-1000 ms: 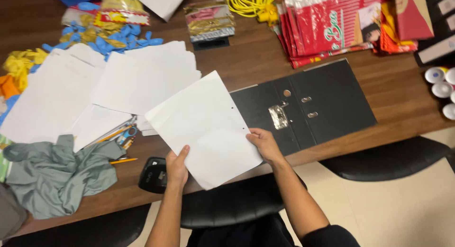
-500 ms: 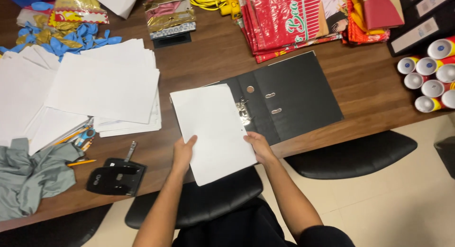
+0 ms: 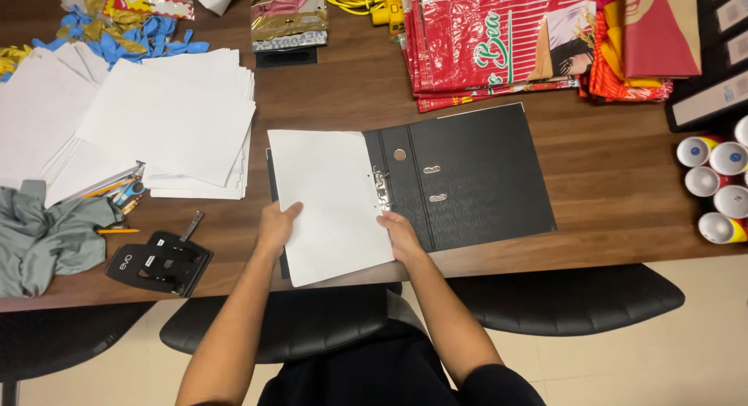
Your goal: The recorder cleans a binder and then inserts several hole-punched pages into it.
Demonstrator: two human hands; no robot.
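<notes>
1. L hand (image 3: 275, 227) grips left edge of plain white paper sheet (image 3: 327, 203); R hand (image 3: 401, 236) pinches its lower right edge.
2. Sheet lies on left half of open black lever-arch binder (image 3: 467, 180), punched edge at metal rings (image 3: 381, 189).
3. Black hole punch (image 3: 160, 263) well left of binder; white paper stacks (image 3: 156, 125) up-left.

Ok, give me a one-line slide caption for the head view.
Both hands, left hand and right hand, lay a white sheet onto the open black binder.
</notes>
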